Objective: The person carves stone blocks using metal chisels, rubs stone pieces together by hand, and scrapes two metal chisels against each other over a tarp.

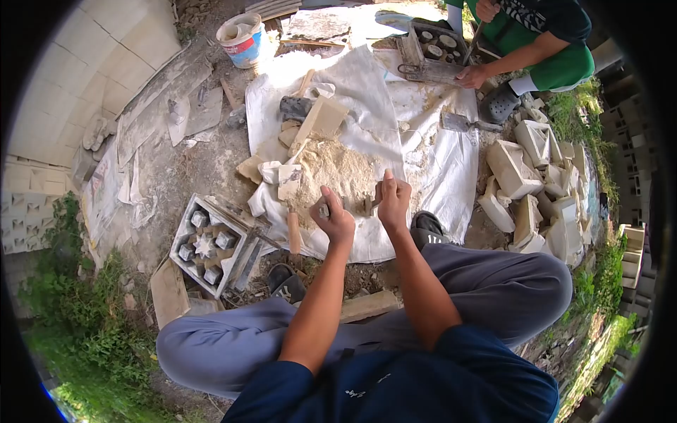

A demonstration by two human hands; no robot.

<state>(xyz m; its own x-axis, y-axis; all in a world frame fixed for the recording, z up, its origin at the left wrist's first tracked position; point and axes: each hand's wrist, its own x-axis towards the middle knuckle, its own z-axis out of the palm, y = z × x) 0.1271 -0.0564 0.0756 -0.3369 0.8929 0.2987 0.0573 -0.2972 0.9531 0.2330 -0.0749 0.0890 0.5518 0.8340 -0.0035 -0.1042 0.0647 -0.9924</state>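
Both hands are held over the near edge of a white sheet [441,211], in front of a heap of sandy powder [335,169]. My left hand [333,215] is curled with its thumb up around a small greyish piece that I cannot make out. To its right my right hand [391,203] is closed with the thumb raised, and a small dark piece shows at its left side. A trowel's wooden handle [294,233] lies left of my left hand. Behind it are a pale block [289,181] and a longer pale block [324,118].
A metal mould [211,247] with a star centre stands at the left. Pale cast blocks [515,169] are piled at the right. A bucket [241,40] stands at the back. Another person [536,49] handles a second mould [438,49]; a trowel [462,123] lies nearby.
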